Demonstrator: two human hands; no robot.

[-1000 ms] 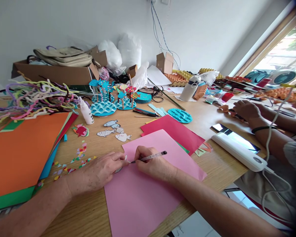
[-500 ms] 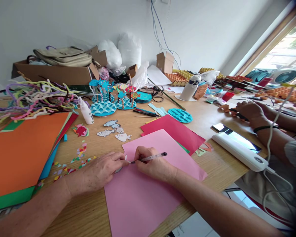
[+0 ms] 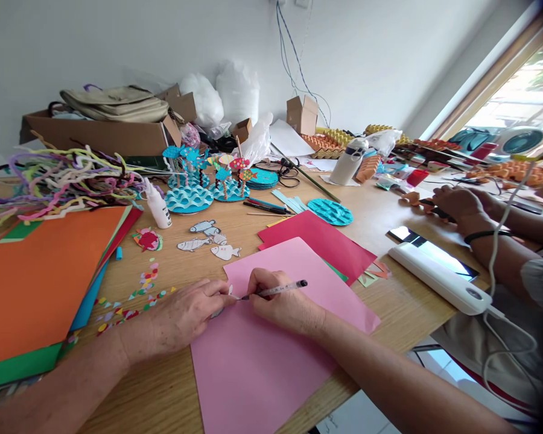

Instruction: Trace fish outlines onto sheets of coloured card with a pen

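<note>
A sheet of pink paper (image 3: 262,361) lies at an angle in front of me. My right hand (image 3: 283,304) is closed around a pen (image 3: 283,288), its tip down on the pink paper near the left edge. My left hand (image 3: 190,310) presses a small pale paper cutout (image 3: 216,313) against that edge, fingers together beside the pen tip. Most of this cutout is hidden under the fingers. Beyond my hands lie several white fish cutouts (image 3: 226,251) with drawn lines. A red decorated paper fish (image 3: 148,239) rests to their left.
Orange paper (image 3: 36,271) tops a stack at left, near loose confetti (image 3: 149,274) and a glue bottle (image 3: 157,206). Blue wavy stands (image 3: 187,200) hold paper fish. Red paper (image 3: 319,241) sits under the pink sheet. At right are a white power bank (image 3: 438,277) and another person's hands (image 3: 461,208).
Hardly anything differs: my right hand and the pen stay almost in place, and my left hand keeps pressing on the cutout.
</note>
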